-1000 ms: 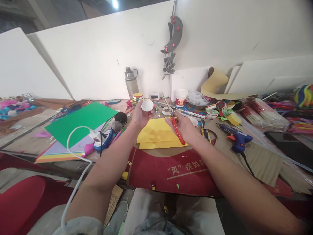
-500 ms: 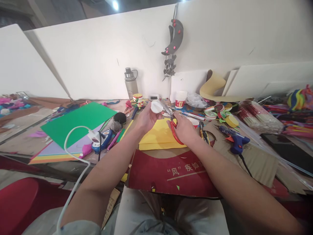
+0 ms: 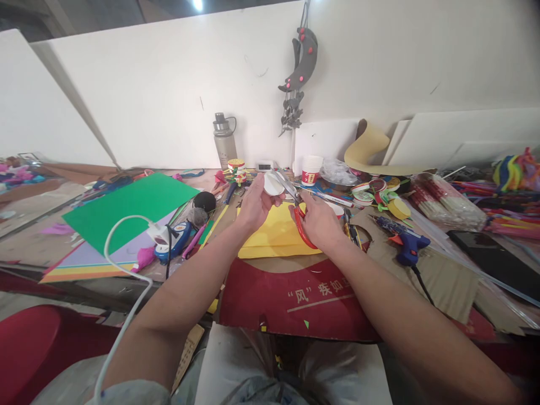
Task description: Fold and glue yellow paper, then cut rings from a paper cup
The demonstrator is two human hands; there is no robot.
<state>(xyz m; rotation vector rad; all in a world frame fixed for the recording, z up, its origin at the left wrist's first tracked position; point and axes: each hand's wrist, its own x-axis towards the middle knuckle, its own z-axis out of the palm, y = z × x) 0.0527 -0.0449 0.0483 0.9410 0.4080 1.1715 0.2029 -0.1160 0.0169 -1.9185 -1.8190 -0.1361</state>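
A smooth, flat white board (image 3: 160,95) is standing behind the cluttered table (image 3: 25,239). Nearest to the body, a red cardboard (image 3: 270,304) with pale printed characters is lying flat, and its far edge is curving inward like an arc. On the left, a green sheet (image 3: 130,211) with straight edges is covering part of other coloured sheets. In the centre, matt yellow sheets (image 3: 270,233) are lying in a small stack, their near edges not quite matching. A grey bottle (image 3: 225,143) is standing upright close to the board, and a blue glue gun (image 3: 407,241) is lying on the right.

Above the yellow sheets, the 2 hands are working close together. The left hand (image 3: 256,205) is half closing, with its fingers holding a round white piece at the rim. The right hand (image 3: 318,222) is curling around the red handles of the scissors (image 3: 299,220); their metal blades are pointing away and to the left. The round white piece (image 3: 273,184) is sitting between the hands, and the blades are reaching its right edge; I cannot tell if they are biting it. Open room is remaining over the red cardboard, between the forearms (image 3: 189,281), while small objects are crowding the far side.
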